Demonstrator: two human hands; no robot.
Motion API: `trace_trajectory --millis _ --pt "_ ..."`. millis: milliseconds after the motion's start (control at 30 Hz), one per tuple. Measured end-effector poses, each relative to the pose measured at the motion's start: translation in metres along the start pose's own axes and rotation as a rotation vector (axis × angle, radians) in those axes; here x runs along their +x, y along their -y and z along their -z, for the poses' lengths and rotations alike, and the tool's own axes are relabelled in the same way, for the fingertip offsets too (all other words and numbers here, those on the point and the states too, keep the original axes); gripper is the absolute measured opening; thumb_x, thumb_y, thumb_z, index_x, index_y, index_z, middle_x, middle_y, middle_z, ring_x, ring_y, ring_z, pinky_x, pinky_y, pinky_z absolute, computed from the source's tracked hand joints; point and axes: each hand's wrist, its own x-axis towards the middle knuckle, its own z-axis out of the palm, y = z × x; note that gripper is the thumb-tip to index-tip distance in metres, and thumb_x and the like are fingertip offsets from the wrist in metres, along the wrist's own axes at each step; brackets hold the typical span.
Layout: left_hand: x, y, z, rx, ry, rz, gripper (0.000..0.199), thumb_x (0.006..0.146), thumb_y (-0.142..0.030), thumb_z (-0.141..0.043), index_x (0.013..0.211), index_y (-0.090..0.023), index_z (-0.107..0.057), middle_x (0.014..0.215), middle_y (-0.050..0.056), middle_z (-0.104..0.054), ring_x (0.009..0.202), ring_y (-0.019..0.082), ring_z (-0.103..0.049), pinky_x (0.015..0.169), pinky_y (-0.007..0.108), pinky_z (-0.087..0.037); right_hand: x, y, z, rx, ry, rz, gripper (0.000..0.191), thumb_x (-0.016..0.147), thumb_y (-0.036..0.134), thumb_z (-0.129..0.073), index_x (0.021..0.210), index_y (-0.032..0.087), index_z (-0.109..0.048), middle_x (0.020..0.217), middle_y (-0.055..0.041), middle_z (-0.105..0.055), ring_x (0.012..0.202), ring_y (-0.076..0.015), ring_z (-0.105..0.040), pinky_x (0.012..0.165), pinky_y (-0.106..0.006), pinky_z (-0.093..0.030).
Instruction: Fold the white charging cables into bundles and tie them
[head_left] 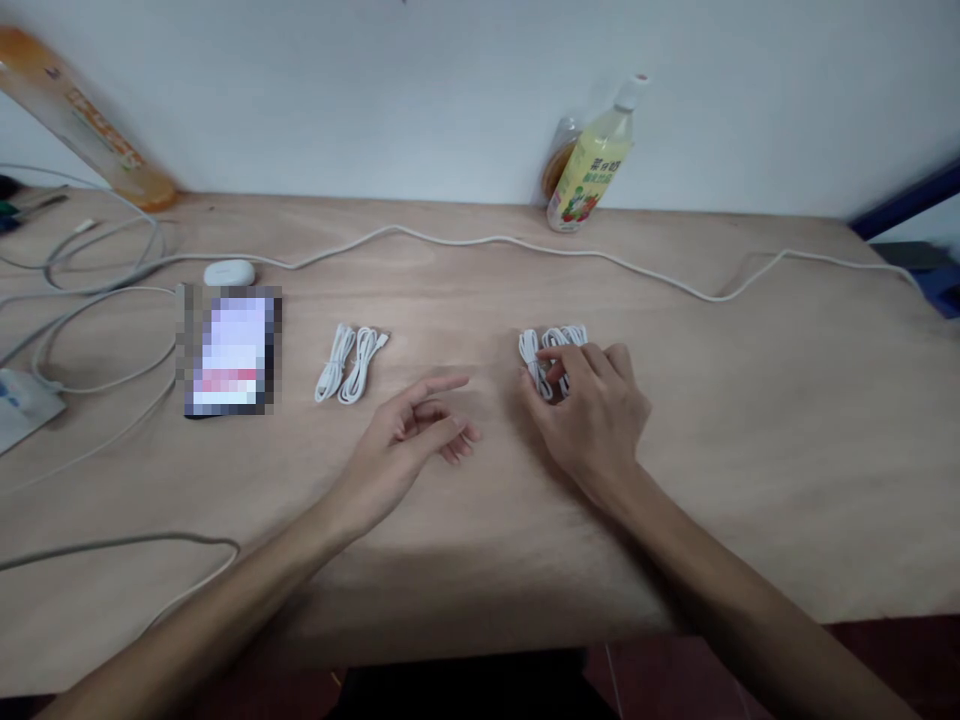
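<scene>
Two coiled white cables [362, 365] lie side by side on the wooden table [465, 300], left of centre. To their right my left hand [416, 435] hovers with fingers loosely curled and apart, holding nothing. More bundled white cables [531, 352] lie right of centre. My right hand [589, 400] reaches over this group from the near side, thumb and index finger at the bundles with a gap between them. The hand partly hides these cables, so their exact number and any contact are unclear.
A phone [232, 350] and a white case [229, 273] are at the left, near loose cables [105, 290]. One long white cable [450, 242] runs across the back. A yellow bottle [592, 170] stands by the wall, and an orange bottle [90, 130] stands back left.
</scene>
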Motion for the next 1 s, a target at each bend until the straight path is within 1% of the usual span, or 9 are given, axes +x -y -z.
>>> trace_trajectory --millis 100,200,400,567,667,767,867,1000 --pt "-0.0001 0.0 0.0001 0.001 0.003 -0.001 0.05 0.096 -0.033 -0.079 0.141 -0.015 -0.069 0.091 0.005 -0.085 0.082 0.02 -0.075 0.076 0.032 -0.058 -0.0004 0.0003 0.0002 -0.013 0.023 0.001 0.007 0.097 0.029 -0.07 0.099 0.024 -0.075 0.09 -0.0097 -0.078 0.094 -0.0313 -0.063 0.064 -0.038 -0.043" --pt "0.0005 -0.0001 0.0 0.0 0.006 -0.001 0.05 0.096 -0.033 -0.079 0.141 -0.015 -0.069 0.09 0.005 -0.084 0.081 0.02 -0.075 0.076 0.032 -0.058 -0.0002 0.0001 0.0007 -0.015 0.036 -0.012 0.007 0.096 0.028 -0.07 0.099 0.025 -0.076 0.089 -0.0091 -0.078 0.094 -0.0311 -0.062 0.063 -0.037 -0.042" --pt "0.0004 -0.0006 -0.0007 0.01 -0.003 -0.002 0.047 0.097 -0.034 -0.079 0.14 -0.017 -0.07 0.091 0.005 -0.084 0.082 0.021 -0.076 0.076 0.033 -0.058 0.0002 -0.0025 -0.0004 0.026 0.073 -0.025 0.009 0.093 0.024 -0.07 0.1 0.024 -0.076 0.074 -0.0067 -0.074 0.086 -0.0308 -0.061 0.062 -0.037 -0.037" --pt "0.0 0.0005 0.0001 0.008 0.006 -0.008 0.049 0.097 -0.033 -0.079 0.141 -0.015 -0.069 0.09 0.005 -0.084 0.082 0.02 -0.075 0.076 0.031 -0.058 -0.0003 -0.0033 -0.0035 0.023 0.058 -0.064 0.011 0.093 0.021 -0.069 0.098 0.025 -0.077 0.066 -0.0046 -0.071 0.083 -0.0297 -0.06 0.061 -0.036 -0.033" --pt "0.0002 0.001 -0.0001 0.013 0.005 -0.01 0.049 0.097 -0.032 -0.078 0.141 -0.015 -0.069 0.09 0.005 -0.084 0.081 0.019 -0.074 0.076 0.031 -0.058 -0.0002 -0.0031 -0.0046 0.007 0.06 -0.084 0.011 0.092 0.021 -0.069 0.099 0.024 -0.078 0.066 -0.0045 -0.071 0.083 -0.0293 -0.059 0.061 -0.035 -0.032" --pt "0.001 0.0006 -0.0006 0.019 0.005 -0.009 0.049 0.097 -0.032 -0.076 0.142 -0.014 -0.068 0.089 0.004 -0.084 0.08 0.019 -0.074 0.075 0.031 -0.058 0.0001 -0.0033 -0.0045 -0.008 0.053 -0.07 0.012 0.092 0.021 -0.069 0.099 0.023 -0.078 0.07 -0.0056 -0.072 0.085 -0.0295 -0.059 0.062 -0.035 -0.031" --pt "0.0012 -0.0004 -0.0002 0.028 0.003 -0.01 0.05 0.097 -0.033 -0.076 0.142 -0.014 -0.068 0.089 0.004 -0.084 0.08 0.019 -0.074 0.075 0.031 -0.058 -0.0002 -0.0035 -0.0042 -0.019 0.031 -0.041 0.012 0.093 0.022 -0.069 0.1 0.022 -0.078 0.076 -0.0068 -0.074 0.087 -0.0297 -0.059 0.062 -0.035 -0.033" --pt "0.0003 -0.0011 0.0009 0.039 0.001 -0.025 0.052 0.096 -0.034 -0.076 0.142 -0.013 -0.066 0.09 0.005 -0.084 0.079 0.018 -0.073 0.073 0.031 -0.058 0.0 -0.0025 -0.0035 -0.019 -0.029 -0.001 0.01 0.093 0.025 -0.073 0.103 0.022 -0.076 0.082 -0.0067 -0.075 0.088 -0.0296 -0.06 0.062 -0.036 -0.038"
